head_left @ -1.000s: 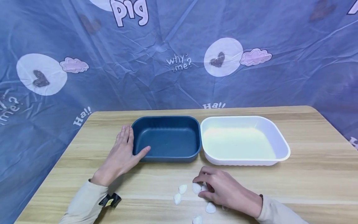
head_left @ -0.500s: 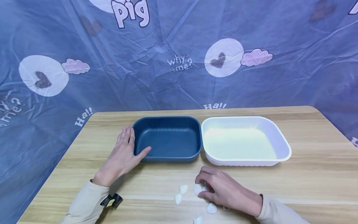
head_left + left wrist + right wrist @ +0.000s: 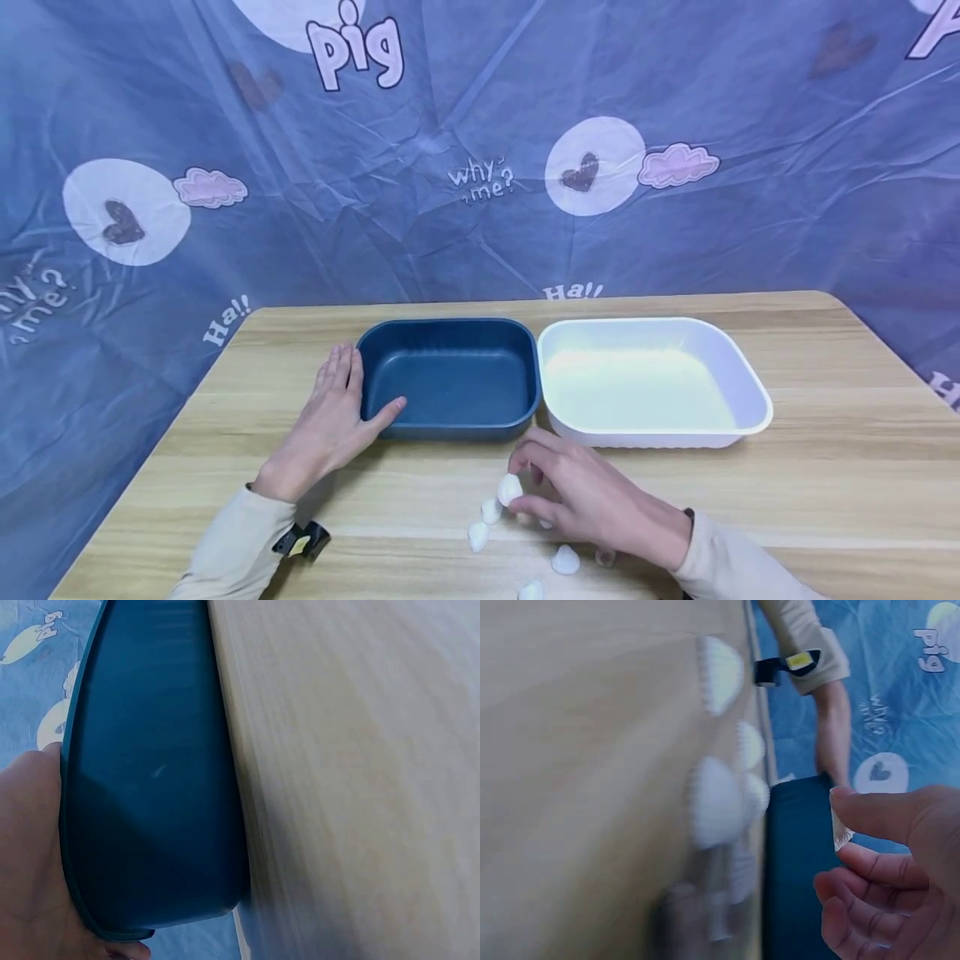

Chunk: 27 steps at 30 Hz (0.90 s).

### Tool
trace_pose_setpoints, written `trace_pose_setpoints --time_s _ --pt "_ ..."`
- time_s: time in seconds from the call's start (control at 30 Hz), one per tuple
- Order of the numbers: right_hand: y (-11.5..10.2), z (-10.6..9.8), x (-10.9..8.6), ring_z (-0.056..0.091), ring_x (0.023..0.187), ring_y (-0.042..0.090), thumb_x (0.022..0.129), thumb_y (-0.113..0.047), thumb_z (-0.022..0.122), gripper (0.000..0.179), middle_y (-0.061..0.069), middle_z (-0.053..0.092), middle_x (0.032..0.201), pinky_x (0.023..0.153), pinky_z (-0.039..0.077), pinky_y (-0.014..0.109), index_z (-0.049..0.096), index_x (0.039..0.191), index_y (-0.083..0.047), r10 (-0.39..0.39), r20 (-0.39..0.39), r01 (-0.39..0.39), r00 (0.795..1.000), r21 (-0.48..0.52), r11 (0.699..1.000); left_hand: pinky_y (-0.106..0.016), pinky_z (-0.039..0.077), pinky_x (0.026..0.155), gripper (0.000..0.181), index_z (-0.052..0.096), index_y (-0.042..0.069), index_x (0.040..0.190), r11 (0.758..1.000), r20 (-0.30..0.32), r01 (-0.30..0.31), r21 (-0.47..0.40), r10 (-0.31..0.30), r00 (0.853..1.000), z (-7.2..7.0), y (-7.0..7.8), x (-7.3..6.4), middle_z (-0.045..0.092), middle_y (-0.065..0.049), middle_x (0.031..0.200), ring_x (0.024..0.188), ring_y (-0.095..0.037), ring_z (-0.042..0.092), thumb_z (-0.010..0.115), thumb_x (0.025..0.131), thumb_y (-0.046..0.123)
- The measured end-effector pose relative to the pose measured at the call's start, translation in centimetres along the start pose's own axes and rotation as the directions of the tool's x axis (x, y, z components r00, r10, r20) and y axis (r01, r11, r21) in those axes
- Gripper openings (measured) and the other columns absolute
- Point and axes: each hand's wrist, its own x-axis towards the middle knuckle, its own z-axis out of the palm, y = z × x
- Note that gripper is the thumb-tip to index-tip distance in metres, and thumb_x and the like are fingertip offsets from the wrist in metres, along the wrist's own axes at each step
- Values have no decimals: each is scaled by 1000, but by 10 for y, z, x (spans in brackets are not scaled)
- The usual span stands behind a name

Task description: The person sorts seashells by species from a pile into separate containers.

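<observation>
In the head view my right hand (image 3: 573, 492) pinches a white seashell (image 3: 510, 489) between thumb and fingertips, raised over the wood in front of the bins. The right wrist view shows the same shell (image 3: 841, 826) edge-on at the thumb tip. My left hand (image 3: 322, 421) rests against the left end of a dark blue plastic bin (image 3: 453, 431), its fingers straight along the side and the thumb across the front rim. Close up, the bin's outer wall (image 3: 157, 772) fills much of the left wrist view. Several more ribbed white shells (image 3: 565, 560) lie around my right hand.
A white plastic bin (image 3: 667, 437) stands right beside the blue one, both on a light wood table (image 3: 840, 483). Behind them hangs a blue printed cloth (image 3: 420, 225). A small dark device with a yellow patch (image 3: 302, 542) sits on my left wrist.
My right hand has lifted a shell off the table and shifted slightly left and toward the bins. The left hand stays at the blue bin. The head view has tilted a little.
</observation>
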Motion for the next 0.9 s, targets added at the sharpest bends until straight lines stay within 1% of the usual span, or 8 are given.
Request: trace_pose_setpoints --time_s 0.1,0.2,0.33,0.5,0.63,0.73,0.83,0.9 --pt "-7 -6 9 53 78 2 85 -31 75 23 -11 55 99 66 47 16 63 95 -15 14 -9 -14 1000 -5 1000 -54 7 117 106 7 -12 149 1000 -1 2 -6 -2 1000 2 0 -1 -1 -28 157 145 -40 -3 38 91 71" --pt "-12 -11 21 57 81 5 85 -27 75 21 -8 55 102 67 48 18 63 95 -12 31 -19 -30 999 21 999 -54 7 117 106 7 -12 149 1000 -2 -1 -8 1 1000 3 1 -1 -1 -29 157 145 -41 -3 37 91 71" --pt "-14 -12 41 60 80 11 85 -25 76 23 -4 56 103 66 50 20 65 95 -6 54 -80 -53 995 13 998 -54 7 117 105 8 -13 148 1000 -17 -12 -6 12 1000 4 0 -1 1 -30 157 145 -41 -2 38 91 70" --pt "-10 -6 65 59 78 13 83 -27 78 25 -1 56 99 66 50 22 65 91 -6 108 -175 -124 979 -83 989 -54 9 117 105 8 -13 149 1000 -21 -14 -6 13 1000 2 -1 -1 1 -29 157 145 -41 0 39 91 70" --pt "-4 5 85 55 74 11 82 -29 79 26 0 57 93 65 50 24 68 89 -6 197 -196 -221 961 -110 969 -54 9 116 105 10 -14 148 1000 -27 -10 -4 10 1000 2 -1 -3 3 -30 157 145 -43 2 39 91 69" --pt "0 14 101 53 70 12 82 -31 78 28 0 57 92 62 49 25 69 89 -5 315 -170 -335 934 -102 937 -55 9 116 105 10 -14 148 1000 -27 -13 -8 13 1000 2 0 -3 3 -31 156 145 -43 2 38 92 69" --pt "2 24 116 54 67 14 82 -33 78 29 1 57 94 61 50 29 68 86 -7 445 -132 -459 886 -96 883 -55 10 116 105 10 -14 148 1000 -29 -12 -13 12 1000 2 1 -3 4 -31 156 145 -43 2 38 92 69" --pt "2 29 126 55 68 16 82 -34 78 28 3 56 95 64 51 34 68 81 -8 511 -112 -522 852 -102 847 -56 11 116 104 11 -14 148 1000 -36 -15 -17 14 999 2 1 -3 5 -32 156 145 -44 3 39 92 69"
